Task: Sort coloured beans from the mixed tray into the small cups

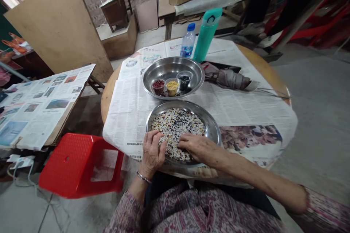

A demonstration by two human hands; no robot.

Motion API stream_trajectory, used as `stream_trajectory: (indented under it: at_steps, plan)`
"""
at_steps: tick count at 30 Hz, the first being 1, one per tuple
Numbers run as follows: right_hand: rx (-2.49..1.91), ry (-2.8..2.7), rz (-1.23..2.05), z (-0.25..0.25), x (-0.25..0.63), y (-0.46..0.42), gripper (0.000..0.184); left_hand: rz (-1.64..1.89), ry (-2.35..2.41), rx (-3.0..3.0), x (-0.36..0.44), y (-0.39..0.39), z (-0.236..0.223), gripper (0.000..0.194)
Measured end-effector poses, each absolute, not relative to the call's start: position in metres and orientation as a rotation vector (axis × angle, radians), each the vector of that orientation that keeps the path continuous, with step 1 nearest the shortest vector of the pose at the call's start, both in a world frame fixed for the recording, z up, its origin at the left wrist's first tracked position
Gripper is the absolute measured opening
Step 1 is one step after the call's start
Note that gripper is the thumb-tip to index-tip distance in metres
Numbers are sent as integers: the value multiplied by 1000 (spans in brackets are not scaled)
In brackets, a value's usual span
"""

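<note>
A steel basin [214,125] in front of me holds a spread layer of white, black, yellow and dark red grains and beans [175,123]. My left hand [153,150] rests at its near left rim, with thumb and fingers apart at the edge of the grains. Inside the basin, my right hand [195,147] has its fingers bent together down in the grains; whatever is between the fingertips is hidden. A second steel basin [169,66] stands just behind. In it are three clear cups: red beans [158,86], yellow beans [172,87] and black beans [185,80].
Newspaper [128,116] covers the round table. At its back stand a water bottle [188,42] and a tilted teal flask [208,34], with a folded grey umbrella [232,78] to the right. A red stool [73,167] is at the left, beside a newspaper-covered table [41,105].
</note>
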State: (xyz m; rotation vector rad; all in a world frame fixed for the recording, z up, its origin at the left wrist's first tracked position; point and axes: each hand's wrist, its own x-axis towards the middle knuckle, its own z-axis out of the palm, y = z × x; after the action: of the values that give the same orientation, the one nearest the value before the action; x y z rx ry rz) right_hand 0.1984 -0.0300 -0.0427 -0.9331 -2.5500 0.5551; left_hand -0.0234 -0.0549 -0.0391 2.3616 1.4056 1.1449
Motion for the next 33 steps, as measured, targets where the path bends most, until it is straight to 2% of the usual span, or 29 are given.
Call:
stream_trajectory:
  at_steps: [7, 10, 20, 23, 29, 31, 33]
  plan:
    - [-1355, -2385, 177, -29, 209, -4, 17, 1146, 1401, 2369, -23, -56, -37, 18]
    - [-1466, -2377, 144, -32, 206, 2, 22, 1147, 1405, 2372, -23, -55, -37, 18]
    - [-1338, -2286, 772, -30, 170, 16, 16, 1145, 1414, 2352, -22, -58, -37, 18]
    - [-1165, -2278, 847, -29, 160, 7, 20, 1176, 1423, 2292, -23, -60, -39, 25]
    - [-773, -2554, 563, -27, 138, 11, 23, 1231, 1412, 2237, -22, -59, -40, 34]
    - [-787, -2580, 437, -26, 140, 23, 19, 1219, 1407, 2241, -22, -59, -39, 34]
    - [-871, -2583, 340, -26, 148, 34, 22, 1201, 1399, 2245, -23, -59, -39, 34]
